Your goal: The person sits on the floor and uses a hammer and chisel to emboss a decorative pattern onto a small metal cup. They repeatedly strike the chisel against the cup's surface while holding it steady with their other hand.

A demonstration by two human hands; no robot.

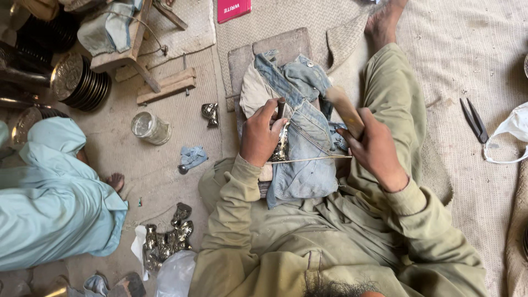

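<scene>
1. Looking straight down at a person seated on the floor, and the left hand (259,133) is curled tight around a small silvery metal piece (281,144), pinning it against a wad of blue denim cloth (308,159) on the lap.
2. Most of that metal piece is buried under the fingers; only a shiny, bumpy strip shows, so its shape is hard to read.
3. The right hand (374,147) is closed around a pale wooden handle (344,110); the working end is blurred and lost against the denim.
4. A thin light strand (313,159) runs across the cloth between the two hands; where it ends I cannot tell.
5. Under the denim sits a grey board (275,47), mostly covered.
6. Top edge: a pink-red flat package (234,9) with white lettering, cut off by the frame.
7. On the left, another person in pale turquoise clothing (55,209), only partly in view.
8. Near them: a glass jar (149,127), a stack of round metal plates (82,82), and a heap of shiny metal figures (168,239) by the knee.
9. Far right on the mat: dark scissors (474,121) and a white face mask (511,135), half out of frame.
</scene>
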